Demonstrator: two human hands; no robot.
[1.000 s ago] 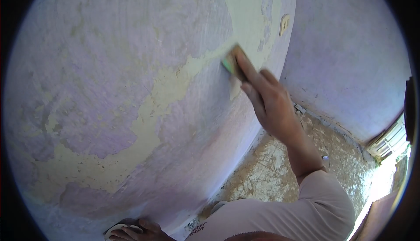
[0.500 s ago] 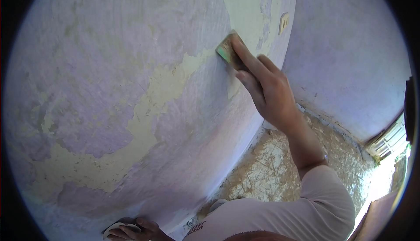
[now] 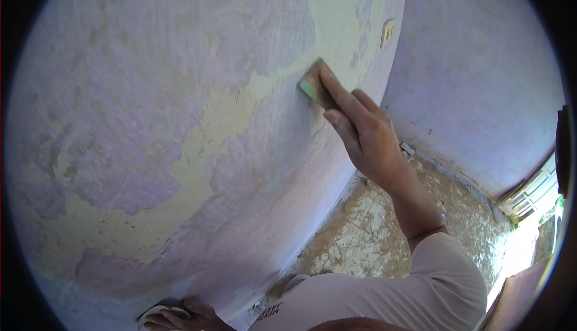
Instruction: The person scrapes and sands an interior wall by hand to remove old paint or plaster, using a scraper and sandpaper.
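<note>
My right hand [image 3: 369, 130] is closed on a flat, rectangular scraper-like piece [image 3: 317, 85], brown on its face with a green edge. Its index finger lies along the piece, the thumb is below, and the far edge meets the wall [image 3: 240, 163]. That wall has worn lilac paint with bare, cream-coloured patches. At the lower left, my left hand [image 3: 186, 318] is beside the wall, its fingers curled over a pale, rounded, dark-edged object [image 3: 153, 317]. What this object is, I cannot make out.
A wall socket [image 3: 387, 33] is near the corner with a second lilac wall [image 3: 475, 78]. Below lies a floor [image 3: 366, 229] spotted with white, dusty residue. Bright light enters through an opening [image 3: 517, 250] at the right, by pale slatted panels [image 3: 532, 190].
My right hand and the flat piece have moved a little down along the wall. My left hand keeps about the same place, and the view has shifted slightly.
</note>
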